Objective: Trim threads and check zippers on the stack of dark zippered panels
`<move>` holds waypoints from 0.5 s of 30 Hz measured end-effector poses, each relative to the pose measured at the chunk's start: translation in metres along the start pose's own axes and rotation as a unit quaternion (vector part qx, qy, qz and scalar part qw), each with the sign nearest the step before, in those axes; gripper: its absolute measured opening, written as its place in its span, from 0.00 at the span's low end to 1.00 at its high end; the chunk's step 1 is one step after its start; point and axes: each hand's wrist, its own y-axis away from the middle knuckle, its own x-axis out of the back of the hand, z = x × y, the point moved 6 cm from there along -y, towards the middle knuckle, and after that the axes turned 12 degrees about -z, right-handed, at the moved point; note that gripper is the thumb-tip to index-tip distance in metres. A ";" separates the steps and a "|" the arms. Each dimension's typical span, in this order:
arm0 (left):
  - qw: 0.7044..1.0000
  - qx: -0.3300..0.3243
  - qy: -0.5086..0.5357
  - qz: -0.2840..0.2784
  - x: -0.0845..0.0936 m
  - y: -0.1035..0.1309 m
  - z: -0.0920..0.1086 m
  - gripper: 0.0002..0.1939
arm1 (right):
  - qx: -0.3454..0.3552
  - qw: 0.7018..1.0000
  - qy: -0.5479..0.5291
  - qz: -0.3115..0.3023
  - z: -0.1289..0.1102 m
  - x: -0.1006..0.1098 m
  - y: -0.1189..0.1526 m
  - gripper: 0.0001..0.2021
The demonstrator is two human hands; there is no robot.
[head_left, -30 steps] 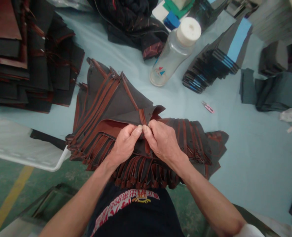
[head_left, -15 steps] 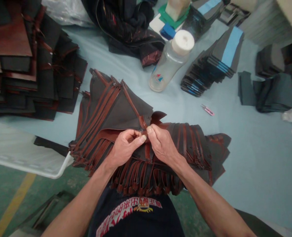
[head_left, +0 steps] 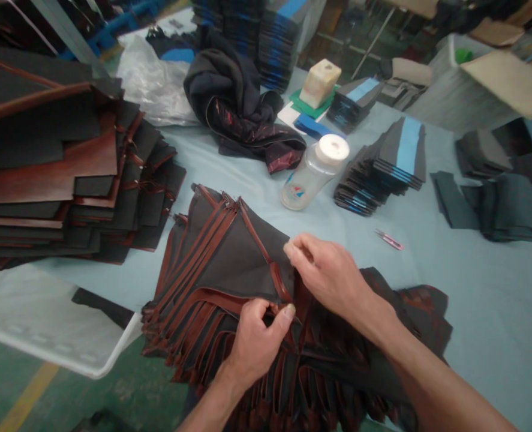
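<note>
A thick bundle of dark grey pieces with reddish-brown leather-like strips [head_left: 221, 240] lies fanned out in front of me. The uppermost grey piece [head_left: 252, 267] has a brown strip along it that ends in a short loop. My left hand [head_left: 259, 336] is closed, thumb against finger, on the brown-edged end of this piece just below the loop. Higher and to the right, my right hand [head_left: 326, 273] pinches the right-hand edge of the same grey piece. Its fingers hide the exact spot they grip.
A clear bottle with a white lid [head_left: 313, 174] stands behind the bundle. Pink-handled thread snips [head_left: 389, 240] lie to the right. Stacks of dark pieces with blue bands [head_left: 382, 168] are further back. Brown and black panels [head_left: 90, 186] are piled left, above a white bin [head_left: 108, 366].
My right hand has moved from beside my left hand up and to the right along the grey piece. My left hand stays near the loop. The camera view has tilted upward.
</note>
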 end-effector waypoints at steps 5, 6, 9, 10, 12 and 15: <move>0.994 -0.037 -0.100 -0.029 -0.013 0.018 0.011 0.04 | 0.026 0.998 0.033 -0.043 -0.003 -0.032 -0.103 0.22; 0.991 -0.045 -0.115 -0.047 -0.013 0.024 0.015 0.04 | 0.021 0.998 0.042 -0.051 -0.002 -0.042 -0.118 0.24; 0.984 -0.070 -0.140 -0.091 0.004 0.039 0.032 0.07 | 0.005 0.997 0.060 -0.050 0.001 -0.070 -0.137 0.22; 0.982 -0.079 -0.142 -0.092 0.017 0.041 0.038 0.08 | 0.001 0.997 0.065 -0.041 0.002 -0.076 -0.134 0.22; 0.984 -0.092 -0.145 -0.043 0.051 0.035 0.045 0.08 | -0.006 0.998 0.068 -0.006 0.005 -0.082 -0.123 0.23; 0.976 -0.091 -0.179 0.087 0.106 0.003 0.043 0.10 | -0.003 0.996 0.047 0.072 0.010 -0.081 -0.103 0.21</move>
